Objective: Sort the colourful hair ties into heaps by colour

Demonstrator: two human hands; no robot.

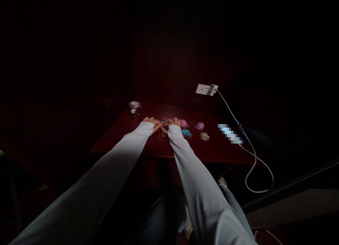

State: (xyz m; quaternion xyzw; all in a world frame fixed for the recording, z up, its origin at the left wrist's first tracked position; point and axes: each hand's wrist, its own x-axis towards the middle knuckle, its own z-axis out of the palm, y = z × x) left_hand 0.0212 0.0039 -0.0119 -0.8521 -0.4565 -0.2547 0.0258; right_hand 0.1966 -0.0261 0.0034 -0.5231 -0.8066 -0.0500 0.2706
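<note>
Over the table [116, 140], left hand [152, 122] and right hand [171, 123] sit close, fingers half-curled; any grip is unclear.

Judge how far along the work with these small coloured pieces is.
Four piles already lie apart on the table: pink, purple, blue and pale yellow. The left hand and right hand work close together over loose pieces; any hold is too dark to tell. Those pieces, outside the piles, seem left; the hands hide how many.
</note>
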